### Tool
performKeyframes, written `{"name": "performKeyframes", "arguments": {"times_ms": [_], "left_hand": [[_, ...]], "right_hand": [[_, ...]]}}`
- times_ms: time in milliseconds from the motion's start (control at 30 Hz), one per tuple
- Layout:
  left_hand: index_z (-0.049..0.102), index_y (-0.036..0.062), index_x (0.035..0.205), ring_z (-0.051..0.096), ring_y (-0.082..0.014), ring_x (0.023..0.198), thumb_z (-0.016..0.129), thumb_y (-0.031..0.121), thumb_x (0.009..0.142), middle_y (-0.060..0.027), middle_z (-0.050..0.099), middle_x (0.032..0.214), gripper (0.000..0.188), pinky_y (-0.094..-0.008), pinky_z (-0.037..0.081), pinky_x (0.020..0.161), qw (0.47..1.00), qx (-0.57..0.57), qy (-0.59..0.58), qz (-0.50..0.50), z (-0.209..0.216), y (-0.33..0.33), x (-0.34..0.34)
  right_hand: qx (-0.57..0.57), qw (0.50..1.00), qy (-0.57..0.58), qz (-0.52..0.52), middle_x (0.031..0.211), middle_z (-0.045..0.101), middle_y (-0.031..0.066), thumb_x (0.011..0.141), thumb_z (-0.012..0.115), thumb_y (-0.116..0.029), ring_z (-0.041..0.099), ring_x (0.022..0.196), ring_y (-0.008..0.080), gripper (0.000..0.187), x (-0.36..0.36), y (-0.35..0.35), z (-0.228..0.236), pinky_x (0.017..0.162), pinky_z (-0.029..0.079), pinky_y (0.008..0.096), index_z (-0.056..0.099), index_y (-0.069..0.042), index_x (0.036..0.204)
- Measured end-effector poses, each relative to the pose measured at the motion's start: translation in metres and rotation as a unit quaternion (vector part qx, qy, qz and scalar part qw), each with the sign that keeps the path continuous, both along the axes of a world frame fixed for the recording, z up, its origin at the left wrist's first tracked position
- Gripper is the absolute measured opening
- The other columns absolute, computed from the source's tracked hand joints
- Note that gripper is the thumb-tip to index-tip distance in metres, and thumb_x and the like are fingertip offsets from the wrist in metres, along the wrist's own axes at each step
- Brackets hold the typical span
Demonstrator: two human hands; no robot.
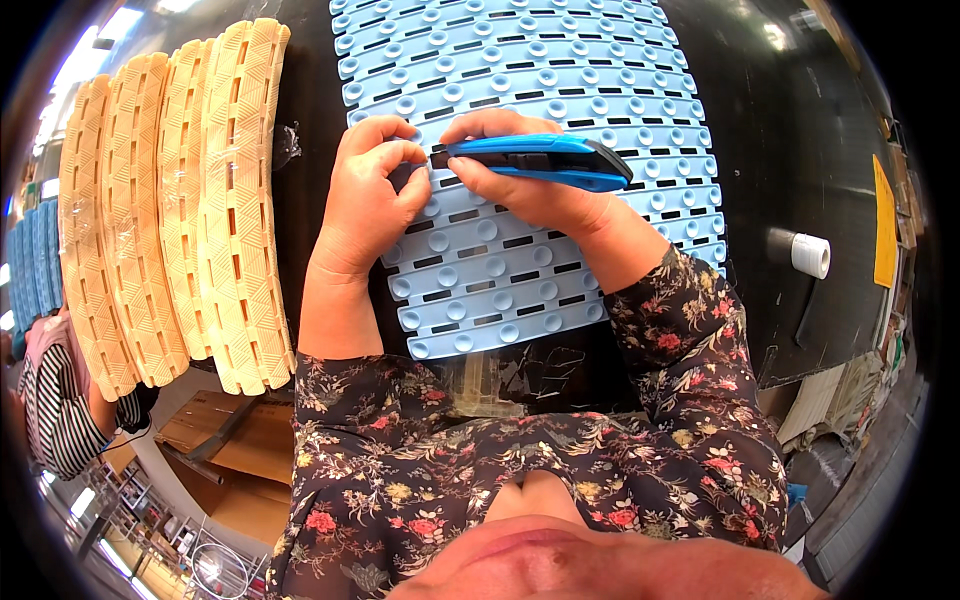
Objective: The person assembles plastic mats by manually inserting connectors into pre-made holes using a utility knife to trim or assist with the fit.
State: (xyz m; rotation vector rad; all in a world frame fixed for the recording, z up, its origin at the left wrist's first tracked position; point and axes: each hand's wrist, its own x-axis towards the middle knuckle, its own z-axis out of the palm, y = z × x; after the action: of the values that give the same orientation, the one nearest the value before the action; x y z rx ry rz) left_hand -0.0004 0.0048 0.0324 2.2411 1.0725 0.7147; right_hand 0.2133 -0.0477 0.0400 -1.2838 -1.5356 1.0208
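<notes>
A light-blue slotted plastic mat [490,265] with rows of suction cups lies on the dark table in front of me. Over its left half, my right hand [520,185] grips a blue-and-black utility knife [560,160] near its front end. The knife's body reaches back over my right wrist, and I cannot make out a blade. Just left of the knife tip, my left hand [375,185] is closed, with thumb and fingers pinched close above the mat. Whatever sits in that pinch is hidden or too small to name.
Several stacked yellow textured mats [240,210] curve along the table's left side. At the right lies a white roll [810,256] on the dark tabletop [790,120]. A cardboard box [235,455] stands below left. Another person in a striped sleeve [60,400] is at the far left.
</notes>
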Motion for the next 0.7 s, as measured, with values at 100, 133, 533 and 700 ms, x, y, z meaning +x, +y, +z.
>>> {"name": "performKeyframes", "arguments": {"times_ms": [100, 133, 533, 700], "left_hand": [[0.073, 0.0025, 0.091, 0.060, -0.0271, 0.115, 0.074, 0.005, 0.078, -0.0094, 0.066, 0.117, 0.013, -0.0367, 0.048, 0.099, 1.000, 0.000, -0.001, 0.000, 0.0001, 0.0002, 0.0000], [0.073, 0.0025, 0.091, 0.060, -0.0271, 0.115, 0.074, 0.005, 0.078, -0.0095, 0.066, 0.117, 0.013, -0.0368, 0.049, 0.099, 1.000, 0.001, -0.002, 0.000, 0.0002, 0.0002, 0.0003], [0.073, 0.0025, 0.091, 0.062, -0.0257, 0.112, 0.074, 0.004, 0.077, -0.0087, 0.066, 0.117, 0.014, -0.0354, 0.050, 0.097, 1.000, -0.002, -0.007, 0.005, -0.0015, 0.0009, -0.0010], [0.072, 0.0023, 0.091, 0.062, -0.0256, 0.112, 0.074, 0.004, 0.077, -0.0086, 0.066, 0.117, 0.015, -0.0349, 0.051, 0.097, 1.000, -0.006, -0.009, 0.007, -0.0007, 0.0003, 0.0004]], "right_hand": [[-0.015, 1.000, -0.003, 0.000, 0.094, 0.074, 0.0088, 0.088, 0.074, -0.027, 0.073, 0.084, 0.0238, 0.027, -0.0002, 0.0001, 0.0035, 0.077, 0.057, 0.0347, 0.072, -0.012, 0.110], [-0.010, 1.000, -0.006, 0.005, 0.094, 0.074, 0.0089, 0.088, 0.074, -0.027, 0.073, 0.083, 0.0239, 0.027, 0.0002, 0.0004, 0.0029, 0.077, 0.057, 0.0348, 0.072, -0.012, 0.110], [0.003, 1.000, -0.016, 0.004, 0.095, 0.074, 0.0103, 0.088, 0.073, -0.029, 0.073, 0.084, 0.0265, 0.026, -0.0005, 0.0005, 0.0028, 0.077, 0.057, 0.0364, 0.071, -0.013, 0.109], [-0.022, 1.000, -0.012, 0.003, 0.094, 0.074, 0.0103, 0.088, 0.074, -0.028, 0.073, 0.084, 0.0267, 0.026, 0.0000, 0.0003, 0.0033, 0.077, 0.057, 0.0361, 0.072, -0.013, 0.109]]}}
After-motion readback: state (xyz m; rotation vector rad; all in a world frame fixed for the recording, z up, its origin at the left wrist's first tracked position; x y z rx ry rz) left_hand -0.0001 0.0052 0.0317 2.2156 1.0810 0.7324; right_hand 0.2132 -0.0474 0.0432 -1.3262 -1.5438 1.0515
